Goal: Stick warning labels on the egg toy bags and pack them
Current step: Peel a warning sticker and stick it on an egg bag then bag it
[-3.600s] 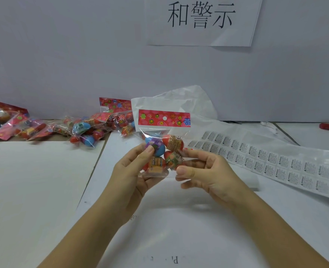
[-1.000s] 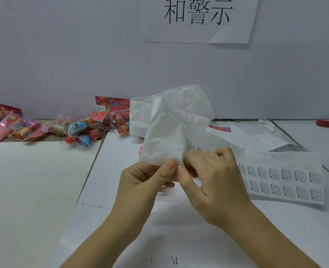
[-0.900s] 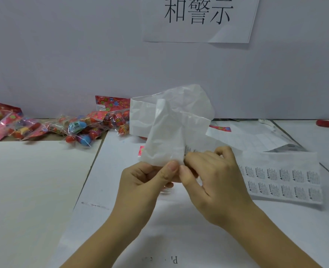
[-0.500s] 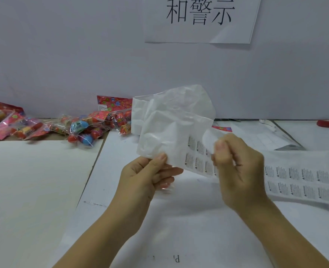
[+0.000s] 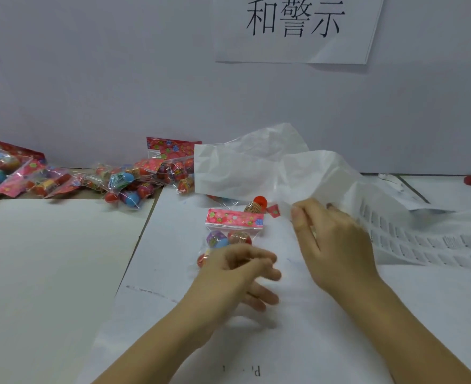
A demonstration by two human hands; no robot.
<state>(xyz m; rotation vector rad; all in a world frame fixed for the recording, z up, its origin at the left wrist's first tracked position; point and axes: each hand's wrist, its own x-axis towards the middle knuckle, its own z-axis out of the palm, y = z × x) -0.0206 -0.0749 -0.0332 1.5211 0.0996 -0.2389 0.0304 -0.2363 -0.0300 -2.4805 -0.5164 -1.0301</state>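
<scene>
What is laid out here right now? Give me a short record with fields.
Front bag: egg toy bag, lying flat, red header away from the person
Left hand: over the bag's near end, fingers loosely curled, blurred
Right hand: beside the label sheet; whether it holds a label cannot be told
Back left: pile of egg toy bags
Wall: paper sign

Head view — close, forward-down over table [image 5: 312, 342].
</scene>
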